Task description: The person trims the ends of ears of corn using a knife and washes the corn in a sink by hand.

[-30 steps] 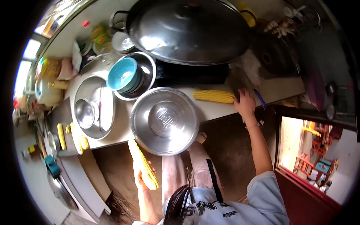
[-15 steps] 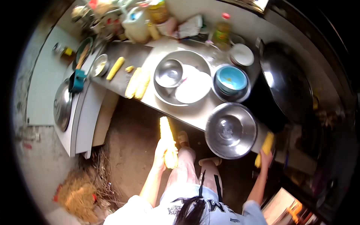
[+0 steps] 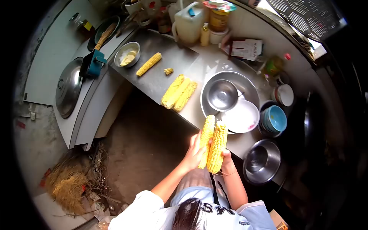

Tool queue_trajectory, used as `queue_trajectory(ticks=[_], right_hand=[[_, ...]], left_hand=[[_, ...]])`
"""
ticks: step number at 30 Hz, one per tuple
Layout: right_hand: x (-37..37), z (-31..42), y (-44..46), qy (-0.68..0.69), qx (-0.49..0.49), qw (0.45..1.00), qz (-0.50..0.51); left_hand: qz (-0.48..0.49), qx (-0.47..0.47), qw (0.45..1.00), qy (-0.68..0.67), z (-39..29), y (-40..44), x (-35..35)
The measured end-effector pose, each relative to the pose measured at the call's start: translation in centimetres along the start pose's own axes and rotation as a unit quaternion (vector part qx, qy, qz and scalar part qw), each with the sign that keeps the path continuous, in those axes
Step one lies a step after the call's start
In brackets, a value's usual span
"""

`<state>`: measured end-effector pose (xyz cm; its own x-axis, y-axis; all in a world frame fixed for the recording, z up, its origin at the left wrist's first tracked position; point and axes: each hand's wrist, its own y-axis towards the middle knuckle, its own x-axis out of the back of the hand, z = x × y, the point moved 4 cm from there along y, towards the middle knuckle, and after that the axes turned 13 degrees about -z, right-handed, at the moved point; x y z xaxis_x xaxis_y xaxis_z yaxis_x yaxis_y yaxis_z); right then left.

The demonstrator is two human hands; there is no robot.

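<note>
Two yellow ears of corn are held side by side, close together, in front of the counter edge. My left hand (image 3: 193,154) is closed round the left ear of corn (image 3: 207,140). My right hand (image 3: 227,158) grips the right ear of corn (image 3: 217,149), its fingers partly hidden behind it. On the counter, a group of ears of corn (image 3: 178,93) lies side by side. Farther left rests a single ear of corn (image 3: 148,64), with a small broken piece of corn (image 3: 168,71) near it.
A large steel basin (image 3: 251,82) holds a steel bowl (image 3: 222,95) and a white dish (image 3: 242,117). Turquoise bowls (image 3: 276,119) and another steel basin (image 3: 262,161) stand to the right. Bottles and a jug (image 3: 189,23) line the wall. Straw (image 3: 69,188) lies on the floor.
My right hand has come in from the far right with its ear of corn, beside the one in my left hand. The camera view has turned right.
</note>
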<state>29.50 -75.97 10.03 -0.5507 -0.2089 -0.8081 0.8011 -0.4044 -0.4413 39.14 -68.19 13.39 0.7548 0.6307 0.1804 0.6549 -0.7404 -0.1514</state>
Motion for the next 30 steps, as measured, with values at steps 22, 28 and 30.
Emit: queue_trajectory(ticks=[22,28,30], right_hand=[[0.9,-6.1,21.1,-0.243,0.095,0.952,-0.16],[0.2,-5.5,22.5,-0.184,0.051,0.967,-0.171],[0.9,-5.6,22.4,-0.167,0.043,0.968,-0.179]], left_hand=[[-0.016,0.096,0.896,0.433,12.1,28.4,14.5],[0.042,0.128,0.941,0.312,13.2,27.3,14.4],[0.06,0.146,0.95,0.268,13.7,26.9,14.0]])
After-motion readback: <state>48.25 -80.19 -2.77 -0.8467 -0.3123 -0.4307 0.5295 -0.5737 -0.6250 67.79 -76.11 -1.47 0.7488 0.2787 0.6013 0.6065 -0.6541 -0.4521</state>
